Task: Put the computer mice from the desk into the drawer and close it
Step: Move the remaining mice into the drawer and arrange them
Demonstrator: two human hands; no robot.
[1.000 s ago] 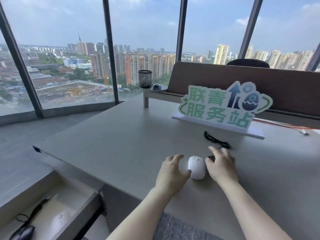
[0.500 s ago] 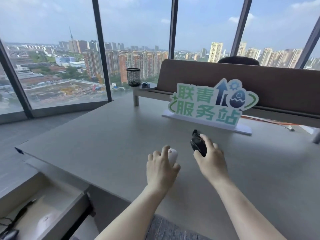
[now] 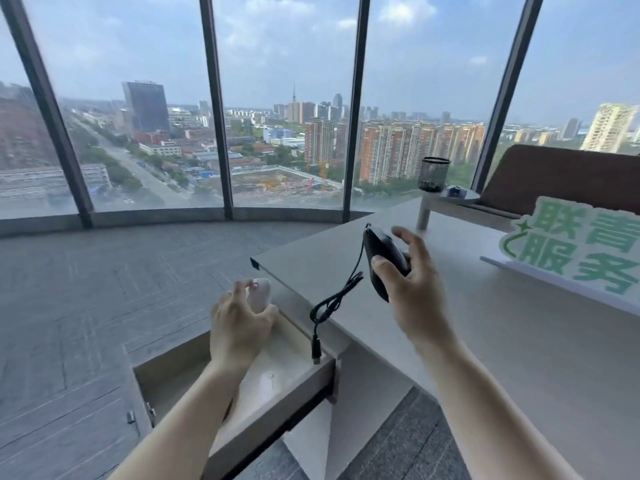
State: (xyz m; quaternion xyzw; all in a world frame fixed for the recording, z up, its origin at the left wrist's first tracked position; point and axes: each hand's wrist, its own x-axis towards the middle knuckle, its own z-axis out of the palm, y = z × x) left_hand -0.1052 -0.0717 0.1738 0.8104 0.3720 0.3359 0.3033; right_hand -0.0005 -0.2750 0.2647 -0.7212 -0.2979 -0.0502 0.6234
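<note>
Both hands have a grip on a mouse each. From the head camera, the left hand [image 3: 242, 327] is curled around a white mouse [image 3: 259, 295], fingers over its top and thumb at its side, and holds it above the far end of the open drawer [image 3: 298, 379]. The right hand [image 3: 412, 289] is clamped on a black mouse [image 3: 382, 258] — thumb pressed on the near face, fingers spread behind it — and holds it up on edge, clear of the desk [image 3: 502, 341], over the desk's near left corner. Its black cable [image 3: 341, 296] hangs from the top of the mouse in a loose bundle, and the plug [image 3: 316, 351] dangles just above the drawer's right wall.

The drawer stands pulled out below the desk's edge, on the person's left. Inside it, on the pale bottom, lies another white mouse [image 3: 268, 377], partly hidden by the left forearm.

Further back on the desk stands a green and white sign [image 3: 575, 251] with Chinese characters. Beyond it, a small raised shelf [image 3: 450, 199] carries a black mesh cup [image 3: 433, 174] and a small dark object too blurred to name. Tall windows [image 3: 287, 98] behind show a city skyline.
</note>
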